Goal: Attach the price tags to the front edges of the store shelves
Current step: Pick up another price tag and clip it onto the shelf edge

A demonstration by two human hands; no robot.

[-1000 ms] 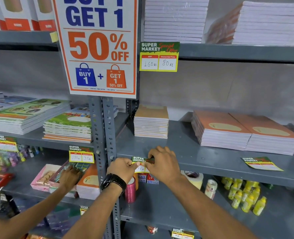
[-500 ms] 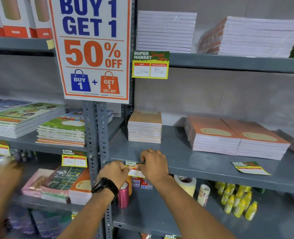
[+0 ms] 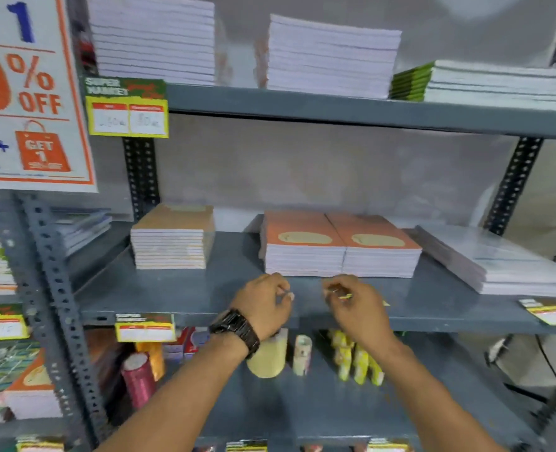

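- Price tag: I see it fixed on the front edge of the middle shelf, left of both hands.
- Second price tag: lies flat on that shelf, far right.
- Left hand: above the shelf, fingers curled; blur hides any contents.
- Right hand: above the shelf, fingers pinching a small yellow scrap.
- Orange notebooks: behind the hands.

This was a stationery shop. Grey slotted-metal shelves carried stacked notebooks, and yellow "Super Market" price tags hung on their front edges. A promo sign at left advertised a % OFF deal with a "GET 1" bag. Small bottles stood below.
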